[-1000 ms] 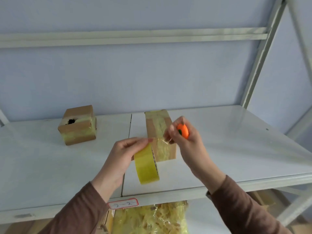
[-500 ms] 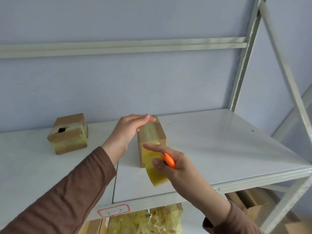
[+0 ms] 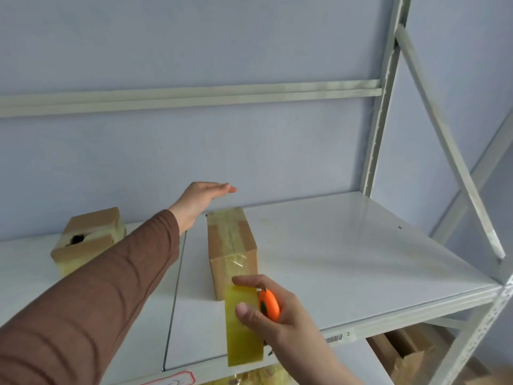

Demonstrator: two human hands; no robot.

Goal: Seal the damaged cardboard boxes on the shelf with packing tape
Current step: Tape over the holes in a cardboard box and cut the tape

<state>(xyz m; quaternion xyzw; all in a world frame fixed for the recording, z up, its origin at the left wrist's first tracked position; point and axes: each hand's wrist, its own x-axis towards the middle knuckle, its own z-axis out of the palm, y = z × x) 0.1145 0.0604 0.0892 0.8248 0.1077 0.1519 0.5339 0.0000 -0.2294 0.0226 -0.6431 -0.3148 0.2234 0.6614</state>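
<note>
Head view is the only one, looking forward and down over a pale metal shelf [image 3: 347,245]. Near its middle a small cardboard box [image 3: 231,245] stands narrow end toward the camera, with glossy yellowish tape along its top and down the near face. The right hand [image 3: 274,315] holds the roll of packing tape [image 3: 244,326] just in front of that face, thumb pressed on the roll's outer band and fingers [image 3: 249,280] curled over its top; an orange cutter [image 3: 268,304] is tucked in the same grip. Whether the strip is already cut from the roll cannot be told. The left hand [image 3: 204,197] hovers above and behind the box's far end, fingers straight and together, holding nothing. A second box [image 3: 88,240] sits well apart at the left, taped across but with a dark hole showing in its top.

Judging by looks, both boxes are light and fairly stiff, so they may slide on the smooth shelf unless a flat palm steadies them while tape is pressed on. The tape is thin, sticky and quick to wrinkle or fold on itself; it is best held by the roll, with the free end kept taut. Below the shelf, some yellow packing filler [image 3: 249,376] shows.
</note>
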